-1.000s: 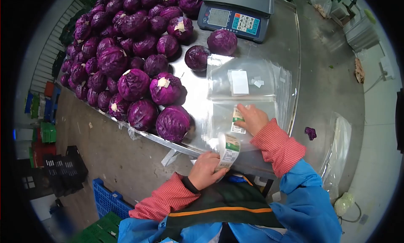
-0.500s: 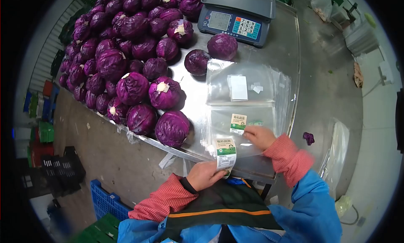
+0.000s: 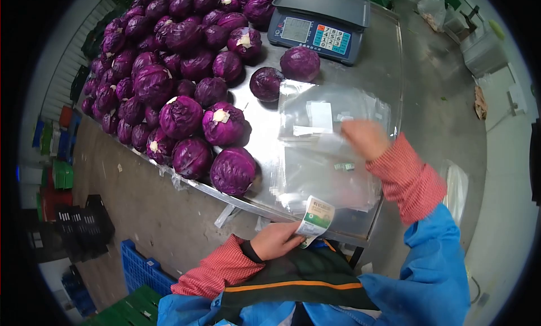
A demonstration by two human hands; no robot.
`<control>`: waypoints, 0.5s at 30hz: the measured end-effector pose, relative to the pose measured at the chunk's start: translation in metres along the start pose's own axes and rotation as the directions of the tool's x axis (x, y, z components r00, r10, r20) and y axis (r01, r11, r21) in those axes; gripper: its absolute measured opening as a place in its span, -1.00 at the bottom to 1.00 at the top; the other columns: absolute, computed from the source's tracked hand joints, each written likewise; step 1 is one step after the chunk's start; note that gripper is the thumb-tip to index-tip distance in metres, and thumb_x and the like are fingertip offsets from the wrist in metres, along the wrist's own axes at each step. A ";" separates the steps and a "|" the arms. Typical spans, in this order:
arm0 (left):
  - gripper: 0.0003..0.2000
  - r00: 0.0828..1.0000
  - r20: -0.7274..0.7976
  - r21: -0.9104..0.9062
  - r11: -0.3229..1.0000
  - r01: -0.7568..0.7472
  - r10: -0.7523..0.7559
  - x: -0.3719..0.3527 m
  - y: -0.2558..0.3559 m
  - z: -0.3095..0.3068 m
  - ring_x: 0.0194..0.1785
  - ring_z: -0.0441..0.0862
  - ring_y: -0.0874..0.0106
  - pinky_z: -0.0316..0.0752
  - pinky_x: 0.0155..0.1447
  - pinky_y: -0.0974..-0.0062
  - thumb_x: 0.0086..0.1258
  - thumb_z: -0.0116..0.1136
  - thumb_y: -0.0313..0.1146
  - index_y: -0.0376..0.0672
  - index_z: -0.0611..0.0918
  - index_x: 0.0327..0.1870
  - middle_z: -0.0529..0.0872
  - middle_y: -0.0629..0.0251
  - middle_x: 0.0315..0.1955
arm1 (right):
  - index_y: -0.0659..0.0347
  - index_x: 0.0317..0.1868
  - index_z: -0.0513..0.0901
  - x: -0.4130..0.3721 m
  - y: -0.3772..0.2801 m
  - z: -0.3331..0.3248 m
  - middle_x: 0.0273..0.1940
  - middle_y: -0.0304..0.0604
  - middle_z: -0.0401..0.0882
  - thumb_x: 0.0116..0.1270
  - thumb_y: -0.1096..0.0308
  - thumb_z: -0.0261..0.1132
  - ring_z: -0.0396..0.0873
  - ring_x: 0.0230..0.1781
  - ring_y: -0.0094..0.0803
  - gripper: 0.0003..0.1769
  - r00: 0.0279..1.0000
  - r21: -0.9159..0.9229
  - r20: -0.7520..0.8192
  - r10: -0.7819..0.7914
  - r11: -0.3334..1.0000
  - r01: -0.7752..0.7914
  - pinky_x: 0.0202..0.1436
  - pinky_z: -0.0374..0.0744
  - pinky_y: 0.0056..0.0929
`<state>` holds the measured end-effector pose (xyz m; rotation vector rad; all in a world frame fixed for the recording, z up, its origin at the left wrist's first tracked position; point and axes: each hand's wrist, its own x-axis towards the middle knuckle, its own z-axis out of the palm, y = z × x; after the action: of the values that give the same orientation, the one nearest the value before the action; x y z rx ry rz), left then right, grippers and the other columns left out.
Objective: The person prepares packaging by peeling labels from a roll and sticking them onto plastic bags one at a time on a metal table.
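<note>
My left hand is closed on a curling strip of printed labels at the table's front edge. The labels are white and cream with a green band. A stack of clear plastic bags lies flat in front of me. Over its middle is my right hand, blurred, its fingers closed on the film of the top bag, which looks lifted and folded back. White paper pieces show on or through the far bags, and a small green label shows through the near ones.
A large pile of red cabbages covers the left of the metal table. Two cabbages sit just beyond the bags, before a digital scale. A blue pallet and black crates stand on the floor at left.
My right hand has moved away from me up the bags, and the label it was touching no longer shows face up. The label strip in my left hand has tilted and curled to the right.
</note>
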<state>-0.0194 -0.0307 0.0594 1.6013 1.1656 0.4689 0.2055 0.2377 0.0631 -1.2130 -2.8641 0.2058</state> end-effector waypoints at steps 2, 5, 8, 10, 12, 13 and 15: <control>-0.61 0.999 -0.011 -0.123 0.991 0.045 -0.047 0.006 -0.006 0.004 -0.04 0.72 0.04 0.59 0.05 0.26 0.43 0.18 -0.35 -0.10 0.55 0.27 0.74 0.02 -0.08 | 0.18 -0.19 0.63 0.014 -0.009 -0.027 -0.23 0.06 0.66 0.30 0.13 0.32 0.65 -0.14 -0.03 -0.72 0.990 -0.153 -0.124 0.069 0.984 -0.087 -0.08 0.57 -0.03; -0.59 0.996 -0.074 -0.222 0.974 0.037 -0.054 0.012 -0.013 0.000 0.00 0.72 0.06 0.59 0.08 0.25 0.44 0.17 -0.35 -0.09 0.52 0.30 0.74 0.01 -0.05 | 0.21 0.01 0.60 0.008 -0.027 -0.040 -0.07 0.00 0.63 0.19 0.03 0.44 0.60 -0.02 -0.08 -0.49 0.941 -0.043 -0.339 -0.002 0.999 -0.013 0.01 0.57 -0.08; -0.58 0.991 -0.111 -0.344 0.939 0.029 -0.071 0.011 -0.021 0.000 0.05 0.72 0.13 0.55 0.17 0.31 0.43 0.21 -0.34 -0.15 0.52 0.30 0.73 0.02 -0.01 | 0.27 0.16 0.56 -0.048 -0.071 -0.016 -0.11 -0.06 0.62 0.20 0.08 0.51 0.62 -0.11 -0.27 -0.37 0.980 0.715 0.197 -0.024 0.687 -0.127 0.00 0.58 -0.26; -0.57 0.989 -0.101 -0.424 0.904 0.056 -0.109 0.013 -0.021 -0.001 0.08 0.71 0.19 0.53 0.20 0.35 0.42 0.22 -0.35 -0.18 0.52 0.30 0.71 0.05 0.06 | 0.31 0.07 0.57 -0.071 -0.088 0.005 -0.19 -0.09 0.63 0.28 0.23 0.46 0.61 -0.23 -0.39 -0.55 0.936 0.887 0.327 -0.132 0.386 -0.255 -0.12 0.60 -0.38; -0.57 0.972 -0.166 -0.297 0.948 0.113 -0.167 0.018 -0.018 -0.002 0.10 0.69 0.25 0.52 0.22 0.37 0.43 0.23 -0.35 -0.18 0.52 0.30 0.67 0.08 0.12 | 0.30 0.02 0.57 -0.082 -0.099 0.018 -0.24 -0.10 0.64 0.30 0.30 0.43 0.62 -0.28 -0.41 -0.63 0.958 0.933 0.287 -0.013 0.231 -0.277 -0.18 0.60 -0.42; -0.57 0.962 -0.196 -0.231 0.962 0.145 -0.192 0.022 -0.015 -0.003 0.10 0.68 0.28 0.51 0.23 0.38 0.43 0.24 -0.36 -0.18 0.52 0.30 0.65 0.10 0.15 | 0.30 0.00 0.57 -0.086 -0.104 0.021 -0.26 -0.10 0.64 0.31 0.33 0.41 0.62 -0.31 -0.43 -0.67 0.961 0.949 0.273 0.053 0.149 -0.278 -0.21 0.60 -0.44; -0.60 0.911 -0.349 -0.464 0.885 0.036 -0.220 0.038 -0.007 0.002 0.05 0.67 0.36 0.52 0.17 0.43 0.43 0.23 -0.39 -0.16 0.55 0.28 0.62 0.12 0.17 | 0.29 -0.03 0.57 -0.091 -0.111 0.023 -0.28 -0.07 0.65 0.33 0.35 0.38 0.65 -0.32 -0.37 -0.71 0.963 0.939 0.232 0.135 0.229 -0.258 -0.21 0.60 -0.41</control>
<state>-0.0037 0.0005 0.0428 1.0406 1.3339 0.9318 0.1878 0.0935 0.0572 -1.1483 -1.7701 1.7733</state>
